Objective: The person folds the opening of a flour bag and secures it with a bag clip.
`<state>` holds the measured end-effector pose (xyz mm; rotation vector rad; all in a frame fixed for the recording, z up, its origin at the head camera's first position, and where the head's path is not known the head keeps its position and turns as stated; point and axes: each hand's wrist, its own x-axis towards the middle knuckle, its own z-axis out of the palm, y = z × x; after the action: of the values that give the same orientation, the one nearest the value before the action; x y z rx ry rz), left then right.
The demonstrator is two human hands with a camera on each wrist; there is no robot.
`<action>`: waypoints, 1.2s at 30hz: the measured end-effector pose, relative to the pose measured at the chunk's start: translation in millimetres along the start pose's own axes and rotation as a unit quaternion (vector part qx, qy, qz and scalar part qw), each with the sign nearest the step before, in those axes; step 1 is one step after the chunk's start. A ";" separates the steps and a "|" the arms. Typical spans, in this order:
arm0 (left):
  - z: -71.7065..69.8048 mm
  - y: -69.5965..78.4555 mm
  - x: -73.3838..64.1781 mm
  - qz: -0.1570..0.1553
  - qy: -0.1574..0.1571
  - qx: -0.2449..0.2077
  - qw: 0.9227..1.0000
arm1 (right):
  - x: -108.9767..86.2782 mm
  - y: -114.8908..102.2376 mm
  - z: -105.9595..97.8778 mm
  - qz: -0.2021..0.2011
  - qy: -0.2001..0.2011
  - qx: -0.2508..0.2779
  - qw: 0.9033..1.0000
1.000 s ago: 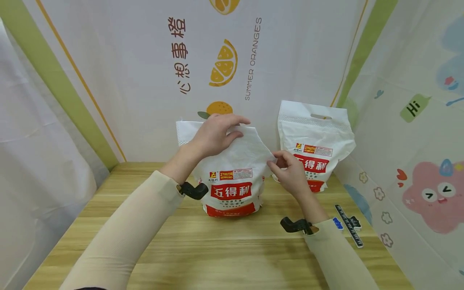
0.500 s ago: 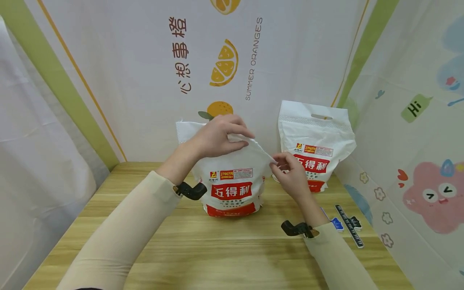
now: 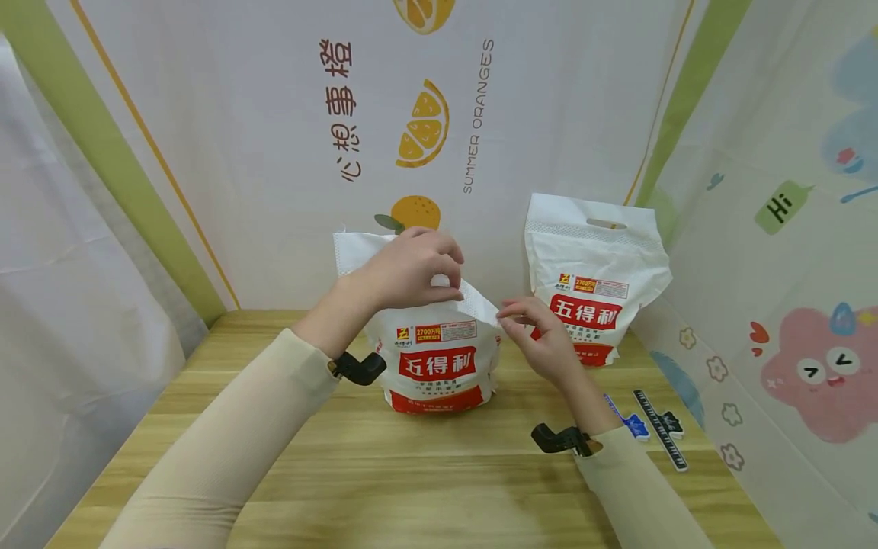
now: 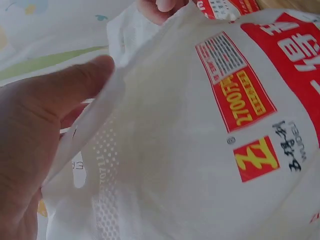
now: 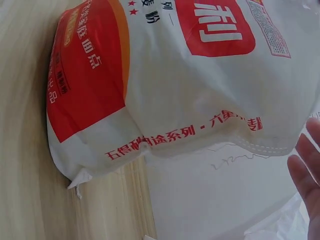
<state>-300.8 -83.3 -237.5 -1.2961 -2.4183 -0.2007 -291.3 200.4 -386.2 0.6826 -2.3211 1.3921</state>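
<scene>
A white flour bag (image 3: 439, 366) with red print stands upright on the table, in the middle of the head view. My left hand (image 3: 418, 271) grips its top edge, the thumb (image 4: 92, 75) on the near side and the fingers partly hidden behind the cloth. The handle slot (image 4: 79, 172) shows below that hand in the left wrist view. At the bag's right top corner is my right hand (image 3: 542, 335), thumb and forefinger pinching the edge. In the right wrist view its fingertips (image 5: 300, 167) show right at the stitched corner (image 5: 275, 149).
A second white flour bag (image 3: 597, 267) with a handle slot stands at the back right. Near the table's right edge lie a black keyboard-patterned clip (image 3: 661, 431) and a blue one (image 3: 634, 423), partly behind my right forearm. Printed curtains (image 3: 274, 152) hang behind the wooden table (image 3: 384, 480).
The right top corner of the near bag has come down and inward. My right hand has moved slightly left with it, and my left hand has lowered a little, its fingers more curled.
</scene>
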 end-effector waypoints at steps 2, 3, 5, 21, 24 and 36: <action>0.3 -0.2 -1.2 -0.005 -0.012 0.018 1.000 | 0.6 0.9 2.1 0.006 -0.010 0.002 1.000; 0.6 -0.3 -1.7 -0.008 -0.016 0.025 1.000 | 1.0 1.5 3.4 0.007 -0.014 0.001 1.000; 1.6 -0.3 -2.3 -0.014 -0.022 0.033 0.999 | 1.8 2.8 5.9 0.003 -0.017 0.002 1.000; 21.4 -6.3 -4.3 -0.017 0.025 0.048 0.998 | 5.9 5.9 23.1 -0.057 0.035 -0.031 0.997; 22.3 -7.0 -5.6 -0.018 0.030 0.047 0.998 | 5.8 7.7 23.9 -0.058 0.035 -0.029 0.997; 31.7 -7.4 -7.8 -0.056 0.003 0.026 0.998 | 9.4 7.4 30.3 -0.033 0.014 -0.004 0.999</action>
<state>-311.5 -83.8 -269.2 -1.1375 -2.4757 -0.1716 -304.7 174.3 -400.5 0.7274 -2.2595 1.3548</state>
